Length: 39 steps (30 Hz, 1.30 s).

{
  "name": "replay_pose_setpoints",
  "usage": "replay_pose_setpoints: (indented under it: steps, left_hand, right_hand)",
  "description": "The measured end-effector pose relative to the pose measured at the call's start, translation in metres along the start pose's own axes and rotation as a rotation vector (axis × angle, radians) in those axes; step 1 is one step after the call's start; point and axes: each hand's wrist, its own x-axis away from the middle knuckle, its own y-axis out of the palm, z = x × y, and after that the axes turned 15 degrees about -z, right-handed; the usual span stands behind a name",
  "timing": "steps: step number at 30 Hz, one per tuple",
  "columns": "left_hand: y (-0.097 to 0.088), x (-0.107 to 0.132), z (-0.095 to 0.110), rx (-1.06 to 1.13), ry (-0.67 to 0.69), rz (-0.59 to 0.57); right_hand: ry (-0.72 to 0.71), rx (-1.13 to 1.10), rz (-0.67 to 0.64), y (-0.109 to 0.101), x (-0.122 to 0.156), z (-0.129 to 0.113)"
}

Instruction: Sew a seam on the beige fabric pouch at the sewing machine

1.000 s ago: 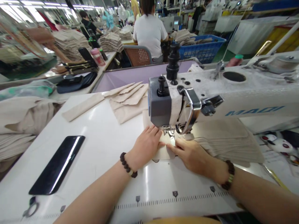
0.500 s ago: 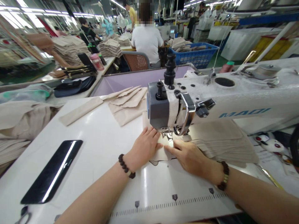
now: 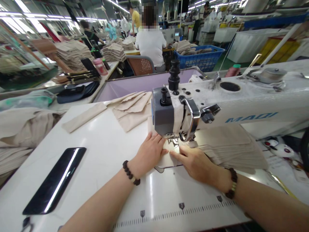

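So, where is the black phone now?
At the left of the head view, the phone lies on the white table, left of the left hand.

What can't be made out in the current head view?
All in the head view:
Cloth being worked on: partly hidden by the left hand, right hand and sewing machine.
Metal foot: too small to tell whether it presses the cloth.
Ring-shaped thing: cut off by the bottom edge.
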Motion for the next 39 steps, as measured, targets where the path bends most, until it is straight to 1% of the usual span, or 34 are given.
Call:
replay_pose_setpoints:
  steps: [5,8,15,17,19,21,23,25,27,30,33,39]
  left_hand:
    - [0.002,0.000,-0.001,-0.021,-0.007,0.007]
    - [0.003,0.001,-0.001,-0.025,-0.006,0.010]
    - [-0.002,-0.003,-0.001,-0.041,0.006,-0.059]
    - [-0.006,-0.003,0.000,-0.062,0.008,-0.077]
    - [-0.009,0.001,0.003,-0.080,0.020,-0.078]
    - [-0.009,0.007,0.007,-0.071,0.082,-0.078]
    - [-0.008,0.015,0.012,-0.032,0.194,-0.102]
    - [-0.006,0.021,0.015,0.003,0.287,-0.127]
    - [-0.005,0.024,0.018,0.011,0.310,-0.138]
    - [-0.005,0.024,0.018,0.011,0.294,-0.148]
    - [-0.004,0.023,0.016,0.016,0.272,-0.132]
    - [0.001,0.017,0.008,0.000,0.259,-0.078]
  right_hand:
    - [-0.003,0.023,0.012,0.004,0.000,0.001]
    - [0.003,0.045,-0.005,0.003,0.001,0.001]
    - [0.030,0.131,-0.123,-0.010,-0.002,-0.001]
    - [0.052,0.149,-0.116,-0.010,-0.002,-0.001]
    - [0.042,0.155,-0.065,-0.006,-0.001,0.000]
    - [-0.015,0.143,0.006,-0.002,0.001,0.000]
    - [-0.110,0.137,0.066,0.000,0.004,0.000]
    - [-0.187,0.138,0.088,-0.001,0.006,0.000]
    - [-0.211,0.133,0.088,-0.003,0.008,0.000]
    - [-0.174,0.102,0.062,-0.004,0.008,0.001]
    - [-0.130,0.090,0.043,-0.004,0.006,0.001]
    - [-0.050,0.079,0.061,-0.005,-0.001,0.002]
